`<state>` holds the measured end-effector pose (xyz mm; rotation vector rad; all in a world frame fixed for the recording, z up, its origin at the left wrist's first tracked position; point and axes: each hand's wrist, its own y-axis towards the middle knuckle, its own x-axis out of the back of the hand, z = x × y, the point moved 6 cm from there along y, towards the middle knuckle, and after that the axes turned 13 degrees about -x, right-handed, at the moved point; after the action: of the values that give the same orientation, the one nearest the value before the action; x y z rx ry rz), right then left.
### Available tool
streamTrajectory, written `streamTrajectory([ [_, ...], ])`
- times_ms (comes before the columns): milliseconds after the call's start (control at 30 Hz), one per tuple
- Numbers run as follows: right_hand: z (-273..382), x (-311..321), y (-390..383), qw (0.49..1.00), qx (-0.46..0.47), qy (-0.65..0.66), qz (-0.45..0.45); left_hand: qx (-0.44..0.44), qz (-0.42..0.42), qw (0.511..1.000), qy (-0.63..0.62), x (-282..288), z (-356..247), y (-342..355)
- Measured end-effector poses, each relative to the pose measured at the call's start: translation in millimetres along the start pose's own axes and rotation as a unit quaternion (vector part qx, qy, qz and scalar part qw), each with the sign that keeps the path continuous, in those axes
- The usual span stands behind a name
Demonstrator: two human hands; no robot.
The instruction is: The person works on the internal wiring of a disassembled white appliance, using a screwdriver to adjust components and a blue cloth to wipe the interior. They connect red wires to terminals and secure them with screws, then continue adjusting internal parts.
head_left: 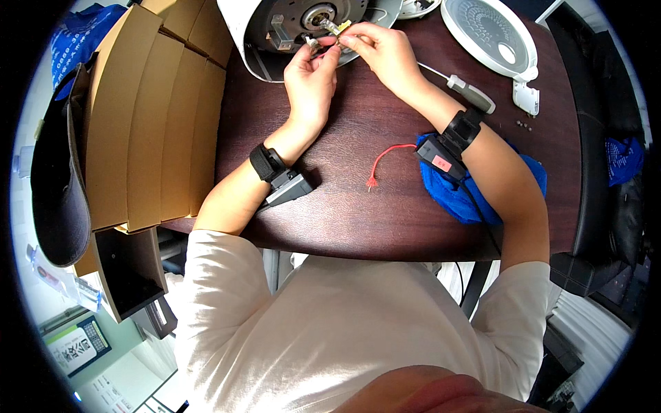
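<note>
At the far edge of the table a white, rounded appliance housing (pixel 237 27) lies with its dark, metal-lined inside facing me. Fittings and small wired parts sit around a round hub (pixel 319 17) in its middle. Both hands work at the opening, fingertips nearly touching. My left hand (pixel 310 79) pinches at a small whitish part beside the hub; its fingers hide most of it. My right hand (pixel 382 51) is closed in a pinch just below a yellow-and-white piece (pixel 342 27). What sits between those fingertips is too small to name. A screwdriver (pixel 471 94) with a grey handle lies beside my right forearm.
A white round lid (pixel 490 34) lies at the far right, near a small white plate (pixel 526 98) and several screws (pixel 525 125). Blue cloth (pixel 441 196) and a red cord (pixel 385 153) lie by my right forearm. Cardboard boxes (pixel 151 124) and a dark cap (pixel 62 179) border the left.
</note>
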<state>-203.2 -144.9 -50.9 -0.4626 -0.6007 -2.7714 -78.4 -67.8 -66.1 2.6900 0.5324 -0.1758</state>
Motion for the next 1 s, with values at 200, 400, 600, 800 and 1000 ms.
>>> streamTrajectory([
  [200,2.6,0.5,-0.4,1.0,0.005,-0.006,0.001,0.01,0.002,1.0,-0.01,2.3,4.9,0.0],
  [400,4.3,0.3,-0.7,0.999,0.033,0.008,-0.012,0.005,-0.003,1.0,-0.002,2.4,6.0,0.2],
  [600,4.3,0.0,1.1,0.999,0.043,0.02,-0.002,0.011,-0.007,1.0,-0.008,2.5,6.9,0.8],
  [800,1.5,-0.7,1.0,0.998,-0.023,0.011,0.06,0.017,-0.014,1.0,-0.009,3.6,7.4,0.6],
  [1000,1.0,1.0,0.2,0.998,-0.02,0.0,0.055,0.012,-0.014,1.0,-0.019,3.6,10.2,1.4],
])
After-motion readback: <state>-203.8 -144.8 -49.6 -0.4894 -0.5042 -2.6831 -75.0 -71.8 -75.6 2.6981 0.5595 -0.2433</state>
